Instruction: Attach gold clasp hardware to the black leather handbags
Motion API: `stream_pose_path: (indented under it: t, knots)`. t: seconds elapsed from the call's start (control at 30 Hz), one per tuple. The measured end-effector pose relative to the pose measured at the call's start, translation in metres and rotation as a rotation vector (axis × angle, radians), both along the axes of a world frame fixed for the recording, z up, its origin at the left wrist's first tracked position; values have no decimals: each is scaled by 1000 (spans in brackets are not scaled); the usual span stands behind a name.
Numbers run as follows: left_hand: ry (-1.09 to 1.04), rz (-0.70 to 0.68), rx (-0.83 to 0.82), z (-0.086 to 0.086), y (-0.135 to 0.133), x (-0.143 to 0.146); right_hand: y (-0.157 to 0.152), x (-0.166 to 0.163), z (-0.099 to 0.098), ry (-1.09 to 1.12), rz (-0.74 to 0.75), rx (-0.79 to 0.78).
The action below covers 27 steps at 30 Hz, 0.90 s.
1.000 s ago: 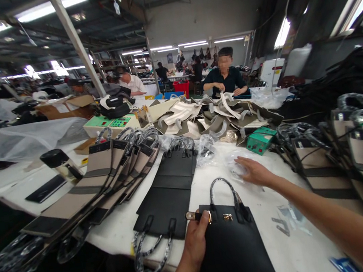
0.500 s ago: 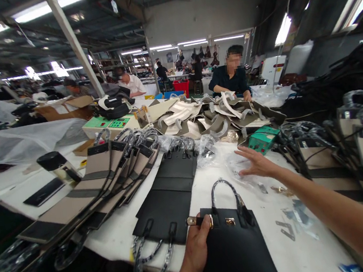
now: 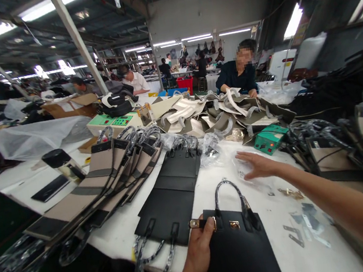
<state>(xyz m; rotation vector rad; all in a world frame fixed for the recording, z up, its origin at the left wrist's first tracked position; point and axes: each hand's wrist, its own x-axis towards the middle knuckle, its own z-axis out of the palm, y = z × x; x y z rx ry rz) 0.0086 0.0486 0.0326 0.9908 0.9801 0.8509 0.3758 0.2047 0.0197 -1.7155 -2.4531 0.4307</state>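
A black handbag panel [image 3: 241,253] lies on the white table before me, its arched handle [image 3: 216,194] wrapped in clear film. Between thumb and fingers, my left hand [image 3: 198,253] grips a short black strap with gold metal ends [image 3: 194,223] at the panel's upper left. A gold clasp [image 3: 234,224] sits on the panel near the handle. Farther forward, my right hand [image 3: 258,164] has its fingers spread over a crumpled clear plastic bag [image 3: 238,164]; whether it touches the plastic I cannot tell. Small shiny pieces show in that bag.
Black panels with wrapped handles [image 3: 170,178] lie left of centre, beside stacked beige-and-black panels [image 3: 78,197]. Flat metal plates [image 3: 294,235] and gold parts [image 3: 291,193] lie right. Beyond are a green box [image 3: 270,138], a heap of pieces [image 3: 196,120] and a seated co-worker [image 3: 237,76].
My view has shifted slightly, so most things appear a little farther right. My right hand hovers around the same plastic bag, fingers still spread. My left hand keeps its grip on the strap.
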Motion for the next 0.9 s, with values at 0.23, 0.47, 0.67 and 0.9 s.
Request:
stream_pose_path:
  t: [0.23,0.47,0.67,0.9]
  knots:
    - [-1,79,-31,-6,-1,5,25,-13,14,-225,19,-127]
    - [-23,79,-51,-11,-2,5,17,-30,15,-342,156,21]
    - [-41,99,-61,-18,-3,6,11,-39,18,-410,248,11]
    - [2,121,-45,-19,-2,6,8,-30,38,-446,155,60]
